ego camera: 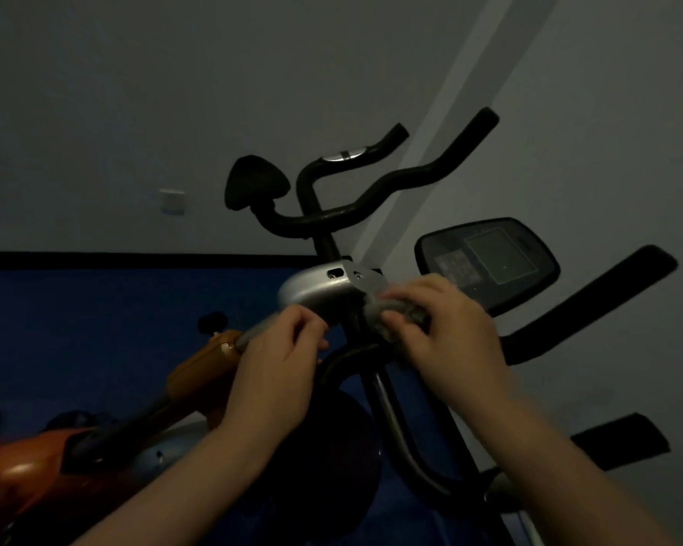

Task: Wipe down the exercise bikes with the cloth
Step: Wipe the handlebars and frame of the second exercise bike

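In a dimly lit room, an orange exercise bike frame [190,380] slants up from the lower left corner toward the centre, its surface catching a faint gleam. Above it, a small white wall switch [172,201] sits on the grey wall over a dark blue panel [95,317]. A person's left hand [277,368] reaches in from below, its fingers curled and its grip pinching one blurred end of a grey cloth [395,313] just under a silver housing [324,289] on a black exercise bike. Behind the housing rise a black saddle [255,185] and curving black handlebars [391,179], one bar carrying a silver sensor plate [342,155]. The cloth itself stretches across the bike's upright post, bunched against the right edge of the silver housing. The right hand [446,329] presses on that bunched part, fingers curled over the fabric and gripping it. To the right, a dark console [489,262] with a grey screen tilts toward the viewer, touching distance from the knuckles, and two padded black handles [592,305] extend toward the frame's right edge against the pale wall.
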Tool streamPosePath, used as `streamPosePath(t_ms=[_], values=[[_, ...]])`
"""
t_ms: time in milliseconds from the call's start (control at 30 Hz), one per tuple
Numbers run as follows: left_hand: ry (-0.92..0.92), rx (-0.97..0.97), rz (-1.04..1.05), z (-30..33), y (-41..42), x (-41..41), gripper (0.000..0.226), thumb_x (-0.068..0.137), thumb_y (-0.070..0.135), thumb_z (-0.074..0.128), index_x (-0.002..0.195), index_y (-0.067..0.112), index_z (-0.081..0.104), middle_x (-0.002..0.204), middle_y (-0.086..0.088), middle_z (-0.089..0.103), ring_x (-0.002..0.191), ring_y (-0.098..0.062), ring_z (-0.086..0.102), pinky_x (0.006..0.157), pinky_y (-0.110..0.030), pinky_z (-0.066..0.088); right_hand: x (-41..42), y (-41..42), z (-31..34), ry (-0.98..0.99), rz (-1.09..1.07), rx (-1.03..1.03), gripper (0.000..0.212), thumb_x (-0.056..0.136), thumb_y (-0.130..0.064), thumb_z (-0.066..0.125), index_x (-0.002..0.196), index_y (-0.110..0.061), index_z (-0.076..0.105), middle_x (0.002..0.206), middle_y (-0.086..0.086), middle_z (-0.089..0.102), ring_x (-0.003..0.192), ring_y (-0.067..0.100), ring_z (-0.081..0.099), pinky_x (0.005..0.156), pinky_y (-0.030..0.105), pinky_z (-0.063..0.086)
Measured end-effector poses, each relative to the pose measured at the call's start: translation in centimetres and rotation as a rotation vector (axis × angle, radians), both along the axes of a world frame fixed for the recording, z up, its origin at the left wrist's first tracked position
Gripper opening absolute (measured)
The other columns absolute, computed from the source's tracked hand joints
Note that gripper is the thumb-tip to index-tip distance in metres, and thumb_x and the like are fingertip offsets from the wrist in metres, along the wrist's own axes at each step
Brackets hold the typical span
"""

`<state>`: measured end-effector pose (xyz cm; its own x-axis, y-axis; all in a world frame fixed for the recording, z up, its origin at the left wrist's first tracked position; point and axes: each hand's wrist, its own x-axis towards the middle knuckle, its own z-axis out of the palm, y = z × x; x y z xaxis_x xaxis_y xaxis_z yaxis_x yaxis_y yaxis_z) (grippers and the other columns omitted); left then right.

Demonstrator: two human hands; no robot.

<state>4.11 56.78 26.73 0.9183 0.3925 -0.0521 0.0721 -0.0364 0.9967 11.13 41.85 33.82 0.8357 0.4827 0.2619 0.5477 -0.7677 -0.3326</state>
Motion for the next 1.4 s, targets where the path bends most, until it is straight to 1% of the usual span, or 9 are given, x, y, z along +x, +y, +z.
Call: streamPosePath(t_ms=[100,367,533,700,967,1067,1167,1300,1400], values=[[-0.031,0.238,-0.060,0.0,-0.9,-1.2,0.002,0.086,0.035,0.054,0.085,0.034,0.056,0.086,0.013,0.060,0.081,0.000,0.056,0.071,-0.026,0.047,1.8,1.3,-0.3,0.010,0.059,-0.197,0.019,0.078,-0.025,0.072,0.096,-0.030,0.071,0.097,-0.008,0.063,0.092,0.014,0.058,0.081,0.032,0.047],[-0.023,0.232,-0.011,-0.5,-0.9,-1.7,0.003,0.088,0.035,0.054,0.085,0.035,0.053,0.084,0.010,0.059,0.072,-0.005,0.057,0.064,-0.029,0.049,4.0,1.9,0.8,0.346,0.134,-0.265,0.016,0.079,-0.030,0.074,0.094,-0.034,0.072,0.098,-0.010,0.067,0.092,0.008,0.060,0.084,0.032,0.052],[-0.053,0.231,0.026,-1.1,-1.0,-1.5,0.006,0.087,0.033,0.056,0.081,0.033,0.054,0.079,0.007,0.059,0.068,-0.007,0.057,0.059,-0.027,0.047,3.9,4.6,-1.5,0.002,0.110,-0.322,0.018,0.081,-0.032,0.069,0.099,-0.031,0.070,0.105,-0.004,0.065,0.097,0.018,0.061,0.082,0.033,0.049],[-0.072,0.235,0.020,-1.2,-1.0,-1.6,0.007,0.084,0.033,0.055,0.078,0.030,0.054,0.077,0.006,0.059,0.065,-0.008,0.056,0.056,-0.028,0.046,4.7,1.7,1.5,0.288,0.283,-0.358,0.016,0.084,-0.034,0.067,0.100,-0.036,0.069,0.102,-0.011,0.065,0.095,0.008,0.059,0.084,0.032,0.050],[-0.089,0.027,0.071,-1.7,-0.8,-1.7,0.015,0.091,0.023,0.054,0.076,0.021,0.057,0.076,0.000,0.065,0.069,-0.017,0.061,0.064,-0.037,0.049,0.4,0.6,-1.9,-0.044,0.408,-0.179,0.016,0.082,-0.019,0.067,0.097,-0.026,0.067,0.103,-0.009,0.060,0.096,0.011,0.051,0.081,0.034,0.046],[-0.098,-0.067,0.032,-1.8,-0.6,-1.7,0.018,0.094,0.026,0.049,0.079,0.019,0.055,0.079,-0.001,0.064,0.072,-0.017,0.061,0.071,-0.044,0.049,-2.0,0.0,-2.6,0.017,0.482,-0.148,0.019,0.085,-0.019,0.061,0.102,-0.026,0.065,0.106,-0.010,0.060,0.094,0.010,0.053,0.079,0.027,0.048],[-0.103,-0.105,-0.012,-1.9,-0.5,-1.6,0.017,0.091,0.031,0.046,0.080,0.023,0.056,0.081,0.000,0.064,0.076,-0.016,0.061,0.075,-0.046,0.051,-1.5,-1.2,-2.3,0.019,0.239,0.063,0.020,0.084,-0.017,0.061,0.102,-0.024,0.066,0.103,-0.009,0.058,0.095,0.006,0.055,0.085,0.019,0.047],[-0.125,-0.093,-0.069,-2.3,-0.3,-1.4,0.014,0.084,0.035,0.045,0.080,0.026,0.055,0.080,-0.001,0.061,0.078,-0.019,0.059,0.073,-0.044,0.049,-1.8,0.4,-2.2,-0.136,-0.289,0.193,0.017,0.088,-0.018,0.062,0.103,-0.020,0.067,0.098,-0.011,0.054,0.090,0.009,0.056,0.072,0.007,0.038],[-0.143,-0.100,-0.101,-2.5,-0.2,-1.2,0.015,0.084,0.034,0.046,0.081,0.023,0.055,0.080,-0.001,0.060,0.075,-0.017,0.057,0.068,-0.030,0.046,-4.6,3.5,-4.1,0.017,-0.199,0.147,0.016,0.089,-0.025,0.060,0.104,-0.026,0.066,0.100,-0.012,0.056,0.089,0.005,0.055,0.073,0.013,0.040]])
